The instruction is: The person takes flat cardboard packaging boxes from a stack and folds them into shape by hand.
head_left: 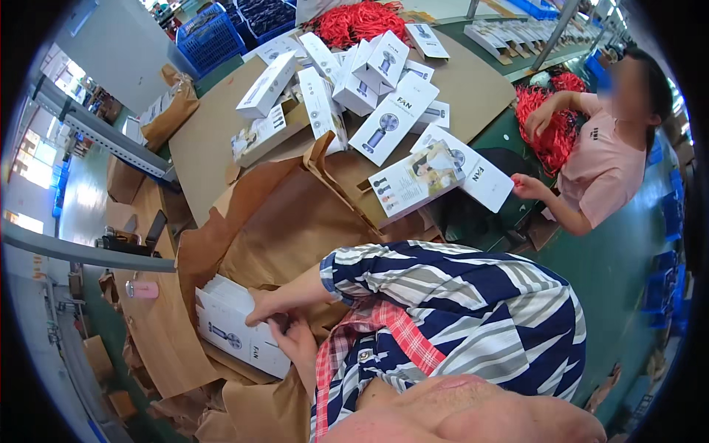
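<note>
Several white boxes [247, 341] stand packed flat against each other, lower left, at the end of a big open brown paper sack [284, 240] – nearest face shows a printed round-headed device. Right hand [267, 304], reaching in from the striped sleeve [436, 295], has its fingers on the upper right end of the stack, bent over the edge. Left hand [298, 344] is just below it, fingers curled at the same end, thumb side toward the boxes; can't tell whether either hand really grips one or only presses.

Wooden desk [159, 343] is left of the stack, pink cylinder [142, 289] lying on it. Crumpled brown paper [255, 413] below.

Beyond the sack: a second desk topped with brown board [210, 133], a loose pile of cartons [391, 122] on it, white, tilted and overlapping. Red strands [354, 26] behind the pile, blue crates [210, 40] to their left.

Co-worker in a pink top [609, 166] on the right – one hand [533, 188] at the end of the rightmost carton, contact unclear, the other [543, 119] at a second red heap [550, 148].
</note>
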`<state>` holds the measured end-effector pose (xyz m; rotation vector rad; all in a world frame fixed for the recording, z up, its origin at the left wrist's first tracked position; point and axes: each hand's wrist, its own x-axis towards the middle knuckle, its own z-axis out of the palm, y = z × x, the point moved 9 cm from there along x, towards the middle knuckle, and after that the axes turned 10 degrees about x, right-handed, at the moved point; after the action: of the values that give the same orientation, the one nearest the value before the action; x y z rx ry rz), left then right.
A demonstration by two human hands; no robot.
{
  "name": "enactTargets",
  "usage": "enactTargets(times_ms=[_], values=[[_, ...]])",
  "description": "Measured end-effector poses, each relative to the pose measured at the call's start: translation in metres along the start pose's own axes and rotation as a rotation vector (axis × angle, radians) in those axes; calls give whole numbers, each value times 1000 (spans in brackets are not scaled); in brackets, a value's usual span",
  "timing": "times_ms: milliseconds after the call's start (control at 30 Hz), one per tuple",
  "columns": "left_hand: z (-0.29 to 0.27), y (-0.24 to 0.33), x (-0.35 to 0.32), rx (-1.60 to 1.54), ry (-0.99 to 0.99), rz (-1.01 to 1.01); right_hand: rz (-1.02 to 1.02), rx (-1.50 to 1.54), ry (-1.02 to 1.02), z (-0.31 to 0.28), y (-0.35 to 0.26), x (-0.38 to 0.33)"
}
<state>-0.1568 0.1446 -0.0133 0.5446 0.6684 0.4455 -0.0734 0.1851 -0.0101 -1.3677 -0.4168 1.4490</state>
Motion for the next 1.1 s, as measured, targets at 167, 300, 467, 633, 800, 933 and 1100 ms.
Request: enactTargets(times_ms=[167, 300, 467, 633, 800, 933, 1100], values=[[-20, -18, -34, 716, -129, 118, -100, 152, 99, -28, -4, -13], [42, -7, -68, 1693, -403, 871, -246, 376, 15, -60, -22, -55], [44, -45, -41, 2023, -954, 470, -404, 640, -117, -124, -50, -159], [15, 19, -26, 2035, -597, 504, -537, 539, 112, -200, -21, -218], [-19, 125, -31, 1957, -21, -35, -519, 486, 406, -250, 28, -273], [-129, 183, -71, 2179, 87, -432, -573, 537, 355, -254, 55, -276], [-227, 185, -133, 2372, -76, -998, -576, 443, 316, -234, 49, -242]])
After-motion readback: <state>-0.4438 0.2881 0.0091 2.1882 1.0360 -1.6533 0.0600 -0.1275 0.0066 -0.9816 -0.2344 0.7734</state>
